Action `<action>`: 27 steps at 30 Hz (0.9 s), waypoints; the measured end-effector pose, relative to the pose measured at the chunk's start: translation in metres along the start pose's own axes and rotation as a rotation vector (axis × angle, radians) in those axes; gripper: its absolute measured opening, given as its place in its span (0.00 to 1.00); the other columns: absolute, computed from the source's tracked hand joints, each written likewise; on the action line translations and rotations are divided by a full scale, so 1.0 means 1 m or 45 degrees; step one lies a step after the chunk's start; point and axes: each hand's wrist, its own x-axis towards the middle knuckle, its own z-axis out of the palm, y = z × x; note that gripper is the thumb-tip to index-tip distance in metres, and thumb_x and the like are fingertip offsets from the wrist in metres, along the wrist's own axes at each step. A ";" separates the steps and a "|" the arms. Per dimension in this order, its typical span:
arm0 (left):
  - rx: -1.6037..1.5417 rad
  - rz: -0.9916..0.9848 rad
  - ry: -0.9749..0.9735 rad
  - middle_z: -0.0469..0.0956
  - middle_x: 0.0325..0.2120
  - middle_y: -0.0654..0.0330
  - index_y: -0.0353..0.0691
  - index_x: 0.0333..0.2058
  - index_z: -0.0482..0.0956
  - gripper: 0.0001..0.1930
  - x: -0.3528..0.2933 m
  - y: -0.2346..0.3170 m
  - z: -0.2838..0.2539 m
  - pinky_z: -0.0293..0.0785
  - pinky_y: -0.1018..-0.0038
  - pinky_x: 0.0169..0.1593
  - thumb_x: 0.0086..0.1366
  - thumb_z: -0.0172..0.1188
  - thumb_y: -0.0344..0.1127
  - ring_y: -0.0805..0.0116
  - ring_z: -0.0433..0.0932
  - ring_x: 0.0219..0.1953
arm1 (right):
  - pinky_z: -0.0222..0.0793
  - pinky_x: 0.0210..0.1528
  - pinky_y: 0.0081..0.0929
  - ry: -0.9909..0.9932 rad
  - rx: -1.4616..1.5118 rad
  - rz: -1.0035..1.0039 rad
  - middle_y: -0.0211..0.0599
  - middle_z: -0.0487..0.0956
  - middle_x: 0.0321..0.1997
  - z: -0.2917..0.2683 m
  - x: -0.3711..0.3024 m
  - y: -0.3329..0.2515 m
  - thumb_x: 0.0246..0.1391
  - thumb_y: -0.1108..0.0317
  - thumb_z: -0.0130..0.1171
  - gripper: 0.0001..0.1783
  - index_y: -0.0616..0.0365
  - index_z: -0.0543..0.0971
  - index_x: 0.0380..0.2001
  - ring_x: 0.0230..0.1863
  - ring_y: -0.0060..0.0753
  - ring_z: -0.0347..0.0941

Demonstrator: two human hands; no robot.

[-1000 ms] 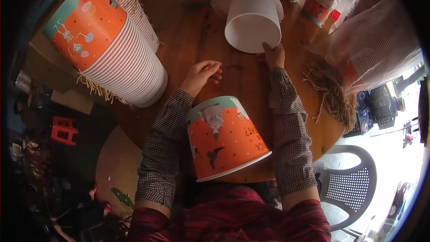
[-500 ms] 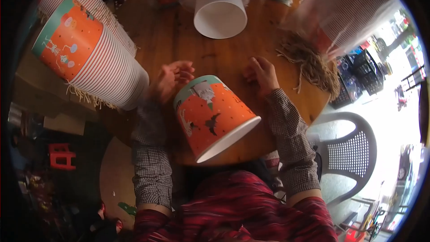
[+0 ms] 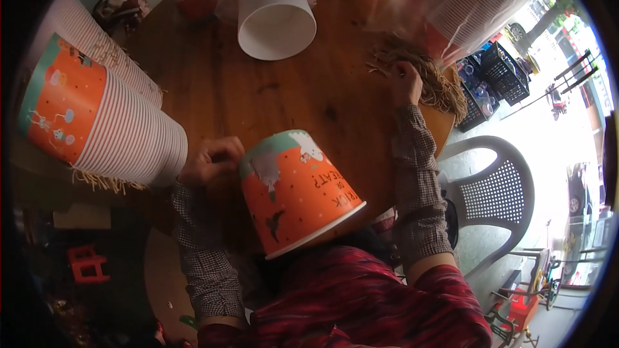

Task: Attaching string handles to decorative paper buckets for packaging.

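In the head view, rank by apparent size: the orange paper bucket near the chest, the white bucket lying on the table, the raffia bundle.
1. Orange paper bucket, though nearest the camera.
2. White bucket.
3. Raffia bundle, partly hidden by the right hand.

the orange paper bucket (image 3: 298, 190) is lying mouth toward the camera's lower side, so its inside is not showing, and it is covering the table (image 3: 258, 103) beneath it. the left hand (image 3: 207, 160) is curling beside the bucket's base; its fingertips are turning under, so contact with the bucket cannot be told. the right hand (image 3: 407, 82) is resting on the straw-like fibre bundle (image 3: 431, 80), and its palm side is hidden. the stack of orange buckets (image 3: 97, 119) is running out of the lit area at the left. the plastic-wrapped cup stack (image 3: 471, 0) is being cut off at the top edge. the white bucket (image 3: 276, 16) is partly wrapped in clear film.
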 end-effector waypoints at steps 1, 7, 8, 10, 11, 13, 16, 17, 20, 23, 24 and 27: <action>-0.011 0.027 0.012 0.73 0.36 0.60 0.34 0.35 0.74 0.06 0.000 -0.001 0.001 0.67 0.77 0.46 0.62 0.58 0.31 0.71 0.72 0.41 | 0.71 0.40 0.37 0.030 -0.011 -0.018 0.40 0.79 0.37 -0.001 0.003 0.000 0.52 0.62 0.57 0.09 0.54 0.80 0.33 0.38 0.44 0.75; 0.634 0.449 0.887 0.74 0.35 0.64 0.38 0.40 0.74 0.07 0.034 -0.030 0.006 0.69 0.79 0.44 0.68 0.50 0.33 0.74 0.73 0.39 | 0.72 0.37 0.33 0.225 0.041 -0.033 0.40 0.80 0.33 -0.023 0.009 0.008 0.52 0.64 0.59 0.08 0.55 0.81 0.32 0.34 0.41 0.78; 0.623 0.449 0.877 0.74 0.35 0.64 0.38 0.40 0.74 0.07 0.040 -0.041 -0.003 0.69 0.79 0.44 0.68 0.50 0.33 0.74 0.73 0.39 | 0.72 0.37 0.32 0.212 0.088 -0.015 0.41 0.80 0.32 -0.029 0.006 0.010 0.52 0.64 0.59 0.08 0.56 0.81 0.32 0.33 0.40 0.78; 0.243 0.276 0.995 0.74 0.36 0.65 0.39 0.41 0.74 0.08 0.040 -0.070 -0.036 0.70 0.80 0.43 0.70 0.49 0.36 0.77 0.72 0.38 | 0.72 0.36 0.32 0.193 0.147 0.003 0.41 0.80 0.31 -0.037 -0.004 0.010 0.52 0.65 0.59 0.08 0.56 0.81 0.32 0.32 0.39 0.78; 0.248 0.269 0.997 0.74 0.36 0.65 0.39 0.41 0.74 0.08 0.041 -0.076 -0.050 0.70 0.80 0.43 0.70 0.49 0.36 0.77 0.72 0.38 | 0.72 0.36 0.31 0.119 0.167 -0.039 0.41 0.80 0.31 -0.037 -0.010 0.012 0.52 0.65 0.60 0.08 0.56 0.81 0.32 0.33 0.38 0.78; 0.110 0.262 1.085 0.75 0.37 0.66 0.40 0.42 0.75 0.10 0.057 -0.076 -0.056 0.69 0.81 0.43 0.71 0.50 0.38 0.80 0.72 0.39 | 0.72 0.37 0.30 -0.029 0.145 -0.110 0.41 0.80 0.34 -0.056 -0.026 0.008 0.51 0.66 0.61 0.07 0.57 0.82 0.32 0.33 0.37 0.78; 0.490 0.253 1.200 0.74 0.34 0.67 0.38 0.42 0.75 0.09 0.085 -0.062 -0.049 0.68 0.80 0.41 0.70 0.51 0.35 0.81 0.70 0.35 | 0.72 0.36 0.29 -0.265 0.039 -0.136 0.40 0.78 0.37 -0.077 -0.056 0.020 0.51 0.68 0.60 0.07 0.57 0.82 0.32 0.33 0.37 0.77; 0.709 0.218 1.269 0.74 0.35 0.67 0.37 0.43 0.74 0.10 0.093 -0.058 -0.050 0.67 0.81 0.41 0.69 0.51 0.36 0.80 0.69 0.35 | 0.72 0.39 0.31 -0.347 0.095 -0.116 0.39 0.77 0.38 -0.081 -0.064 0.019 0.50 0.70 0.60 0.06 0.58 0.82 0.32 0.36 0.39 0.76; 0.321 0.396 1.320 0.73 0.35 0.67 0.37 0.43 0.74 0.11 0.114 -0.056 -0.051 0.66 0.81 0.40 0.69 0.51 0.37 0.80 0.69 0.36 | 0.70 0.44 0.32 -0.285 0.030 -0.397 0.38 0.77 0.38 -0.087 -0.070 0.020 0.49 0.71 0.60 0.07 0.58 0.81 0.33 0.42 0.41 0.74; 0.168 0.311 1.343 0.73 0.35 0.67 0.37 0.45 0.73 0.12 0.119 -0.067 -0.054 0.66 0.82 0.40 0.70 0.51 0.39 0.80 0.68 0.36 | 0.69 0.47 0.34 -0.312 -0.114 -0.441 0.38 0.77 0.38 -0.087 -0.072 0.010 0.49 0.71 0.59 0.08 0.57 0.81 0.34 0.45 0.43 0.72; 0.172 0.317 1.341 0.73 0.35 0.67 0.37 0.45 0.73 0.12 0.118 -0.069 -0.057 0.66 0.82 0.40 0.70 0.51 0.39 0.80 0.68 0.36 | 0.69 0.47 0.34 -0.305 -0.111 -0.443 0.38 0.77 0.38 -0.086 -0.071 0.011 0.49 0.71 0.59 0.08 0.57 0.81 0.34 0.45 0.43 0.72; 0.501 0.310 1.370 0.74 0.38 0.65 0.36 0.47 0.72 0.13 0.117 -0.072 -0.063 0.68 0.79 0.41 0.69 0.51 0.38 0.78 0.71 0.38 | 0.68 0.45 0.36 -0.298 -0.288 -0.496 0.38 0.76 0.37 -0.088 -0.070 0.013 0.50 0.71 0.58 0.07 0.57 0.80 0.33 0.44 0.44 0.71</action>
